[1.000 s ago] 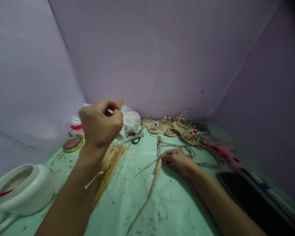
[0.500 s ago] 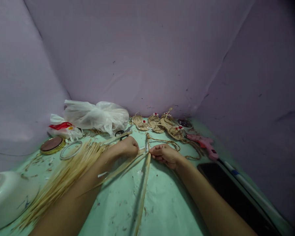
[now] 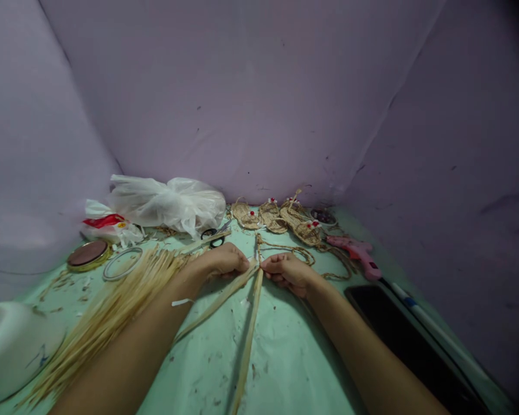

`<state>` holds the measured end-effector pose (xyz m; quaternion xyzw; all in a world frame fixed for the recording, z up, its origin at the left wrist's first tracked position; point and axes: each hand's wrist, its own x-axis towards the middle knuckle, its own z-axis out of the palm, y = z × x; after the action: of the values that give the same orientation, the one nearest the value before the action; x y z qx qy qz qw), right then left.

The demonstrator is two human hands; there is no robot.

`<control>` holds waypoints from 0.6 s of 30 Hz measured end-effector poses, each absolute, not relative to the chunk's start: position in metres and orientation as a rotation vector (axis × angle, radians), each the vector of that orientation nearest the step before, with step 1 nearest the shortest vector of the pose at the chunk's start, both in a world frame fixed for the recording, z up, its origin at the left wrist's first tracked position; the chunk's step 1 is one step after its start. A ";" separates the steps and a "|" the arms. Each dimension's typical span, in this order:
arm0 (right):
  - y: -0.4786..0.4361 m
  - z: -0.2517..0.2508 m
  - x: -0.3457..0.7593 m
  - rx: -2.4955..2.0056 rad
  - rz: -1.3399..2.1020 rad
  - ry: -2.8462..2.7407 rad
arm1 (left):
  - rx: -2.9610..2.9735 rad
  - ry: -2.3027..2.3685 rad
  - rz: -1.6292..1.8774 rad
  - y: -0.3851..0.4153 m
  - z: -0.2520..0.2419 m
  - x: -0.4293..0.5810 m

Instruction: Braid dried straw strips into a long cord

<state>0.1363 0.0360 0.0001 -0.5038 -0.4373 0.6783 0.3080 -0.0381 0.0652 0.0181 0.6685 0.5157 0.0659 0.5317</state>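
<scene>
My left hand (image 3: 228, 259) is closed in a pinch on a pale, flat fibre strip (image 3: 218, 301), which trails down and left past my forearm. Close beside it, my right hand (image 3: 289, 273) pinches the lower end of a thin braided cord (image 3: 259, 246), where the strands meet. From that junction a second fibre strip (image 3: 249, 346) runs straight down toward the near edge of view. A length of twisted brown cord (image 3: 294, 250) loops behind my right hand. Its link with the braid is partly unclear. A bundle of loose fibre strips (image 3: 108, 311) lies left of my left forearm.
Small woven slippers (image 3: 271, 218) with red beads stand at the back. Black-handled scissors (image 3: 217, 242) lie beyond my left hand. A pink glue gun (image 3: 358, 253) and a black phone-like slab (image 3: 398, 328) are right. Left are plastic bags (image 3: 168, 202), a tape ring (image 3: 121, 265) and a white pot (image 3: 21, 351).
My left hand has moved slightly right, closer to my right hand. The strips on the left now lie together as one band. My right hand holds nearly the same place.
</scene>
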 end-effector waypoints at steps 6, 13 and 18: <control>0.038 -0.006 0.138 -1.319 1.797 -1.157 | 1.790 1.474 0.158 0.066 0.010 -0.038; 0.037 -0.006 0.138 -1.310 1.797 -1.166 | 1.730 1.344 0.130 0.065 0.006 -0.035; 0.036 -0.004 0.137 -1.321 1.786 -1.160 | 1.595 1.217 0.176 0.065 0.008 -0.037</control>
<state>0.1372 0.0362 -0.0038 -0.5006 -0.4396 0.6772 0.3124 -0.0370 0.0650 0.0081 0.6695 0.5108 0.0740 0.5342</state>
